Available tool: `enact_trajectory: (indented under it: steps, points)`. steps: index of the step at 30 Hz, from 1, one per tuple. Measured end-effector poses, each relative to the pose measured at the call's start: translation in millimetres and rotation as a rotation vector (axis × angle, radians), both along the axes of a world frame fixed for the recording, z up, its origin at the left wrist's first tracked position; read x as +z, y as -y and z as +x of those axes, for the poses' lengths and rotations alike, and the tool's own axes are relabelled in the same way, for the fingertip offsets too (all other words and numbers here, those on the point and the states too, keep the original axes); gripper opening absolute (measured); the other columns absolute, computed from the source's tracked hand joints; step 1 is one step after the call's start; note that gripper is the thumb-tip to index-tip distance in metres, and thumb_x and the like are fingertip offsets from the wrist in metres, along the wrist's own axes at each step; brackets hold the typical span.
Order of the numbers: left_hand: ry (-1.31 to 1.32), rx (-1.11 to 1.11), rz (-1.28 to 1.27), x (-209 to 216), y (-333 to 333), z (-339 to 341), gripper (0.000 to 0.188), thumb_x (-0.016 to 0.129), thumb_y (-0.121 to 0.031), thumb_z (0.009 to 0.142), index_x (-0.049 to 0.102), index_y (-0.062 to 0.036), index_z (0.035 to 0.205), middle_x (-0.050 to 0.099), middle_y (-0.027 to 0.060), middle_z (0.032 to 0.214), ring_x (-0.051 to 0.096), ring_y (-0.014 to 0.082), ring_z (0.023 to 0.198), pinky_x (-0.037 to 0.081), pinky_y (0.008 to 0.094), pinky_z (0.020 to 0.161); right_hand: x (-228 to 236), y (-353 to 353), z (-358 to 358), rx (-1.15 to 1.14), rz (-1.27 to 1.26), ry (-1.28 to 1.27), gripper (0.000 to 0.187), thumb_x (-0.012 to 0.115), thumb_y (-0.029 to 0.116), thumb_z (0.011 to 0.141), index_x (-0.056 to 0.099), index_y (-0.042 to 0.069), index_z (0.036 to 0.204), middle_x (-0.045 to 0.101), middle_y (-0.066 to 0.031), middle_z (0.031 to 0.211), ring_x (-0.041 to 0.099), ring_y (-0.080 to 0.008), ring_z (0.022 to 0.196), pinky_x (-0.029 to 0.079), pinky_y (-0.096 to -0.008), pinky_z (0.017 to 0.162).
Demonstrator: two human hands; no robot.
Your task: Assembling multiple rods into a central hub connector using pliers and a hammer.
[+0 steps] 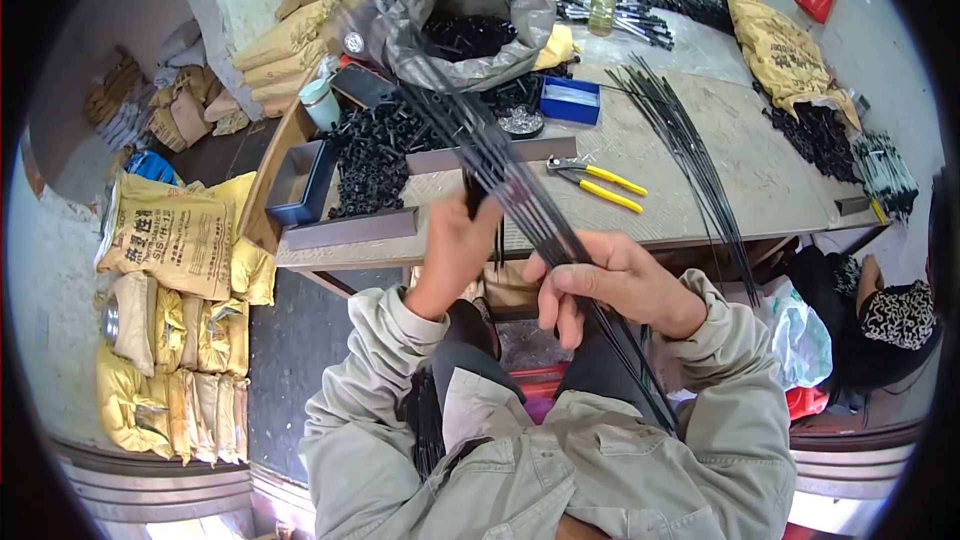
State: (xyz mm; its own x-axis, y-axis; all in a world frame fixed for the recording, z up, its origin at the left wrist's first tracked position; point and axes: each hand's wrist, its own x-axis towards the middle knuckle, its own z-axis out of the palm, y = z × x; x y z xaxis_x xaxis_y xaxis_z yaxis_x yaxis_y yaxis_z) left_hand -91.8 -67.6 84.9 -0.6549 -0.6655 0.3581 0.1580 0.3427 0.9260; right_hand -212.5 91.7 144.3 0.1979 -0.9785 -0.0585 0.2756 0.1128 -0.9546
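A bundle of long, thin, straight black rods (545,223) slants across the middle of the view, held in the air above the near edge of the grey, scuffed tabletop (790,185), its lower end over the person's lap. The rods look smooth and dark, with pale glints along their length. They lie nearly parallel, packed close by the right hand, and spread toward the upper left, where that end smears into a grey blur, too indistinct to count. The lower ends are uneven, a few reaching farther than the rest.

The right hand (630,280) has its grip around the lower part of the bundle, thumb laid across the top. The left hand (455,248) is just beside it, higher up, fingers curled around a narrow dark piece (473,195) that pokes out above the fist; whether this belongs to the bundle cannot be told.

Behind the hands, pliers with yellow handles (612,178) lie on the tabletop, and a second bundle of black rods (688,145) rests to their right, overhanging the near edge. To the left is a heap of small black tubular parts (372,165). Farther back stand a blue rectangular box (570,112) and an open grey plastic sack (540,5) holding black pieces.
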Motion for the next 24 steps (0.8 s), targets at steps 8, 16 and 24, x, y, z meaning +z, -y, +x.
enact_trajectory:
  steps: [8,16,24]
  points:
    - [0.525,-0.094,-1.09,-140,154,-39,0.041,0.053,-0.015,0.083,0.048,-0.0093,0.123,0.05,0.0109,0.124,0.048,0.023,0.112,0.037,0.041,0.093,-69,24,-4,0.073,-0.214,-0.039,0.019,0.038,0.005,0.092,0.045,-0.004,0.107,0.061,-0.0155,0.089,0.064,-0.0198,0.074,0.051,-0.0281,0.067]
    - [0.78,0.295,-1.456,-31,170,-53,0.056,0.049,-0.018,0.079,0.035,-0.0139,0.133,0.037,0.0138,0.135,0.034,0.0269,0.127,0.025,0.0523,0.099,-209,64,33,-0.23,-0.133,0.104,0.018,0.036,0.005,0.094,0.047,-0.001,0.106,0.06,-0.0104,0.092,0.061,-0.0158,0.084,0.049,-0.0246,0.072]
    - [0.853,-0.329,-1.083,-57,63,19,0.103,0.063,-0.065,0.057,0.03,-0.0058,0.135,0.022,0.0196,0.141,0.018,0.0329,0.132,0.008,0.0521,0.106,-295,62,34,-0.188,-0.231,-0.037,0.021,0.037,0.01,0.095,0.05,-0.002,0.105,0.059,-0.008,0.09,0.058,-0.0145,0.091,0.047,-0.0276,0.078]
